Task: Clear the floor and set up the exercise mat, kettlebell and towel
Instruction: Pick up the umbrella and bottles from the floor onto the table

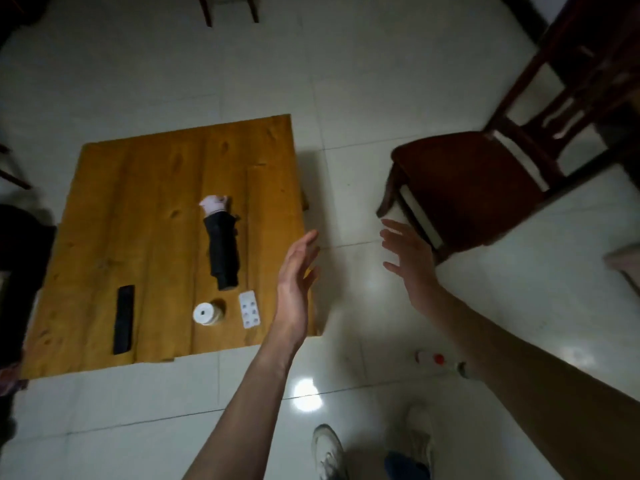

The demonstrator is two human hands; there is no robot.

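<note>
Both my hands reach out over the white tiled floor, palms facing each other. My left hand hangs open beside the right edge of a low yellow wooden table. My right hand is open just in front of the near corner of a dark wooden chair, a little short of touching it. A small bottle with a red band lies on the floor under my right forearm. No mat, kettlebell or towel is in view.
On the table lie a folded black umbrella with a pink handle, a black remote, a white tape roll and a pill blister. More chair legs stand at the back. My shoes are below.
</note>
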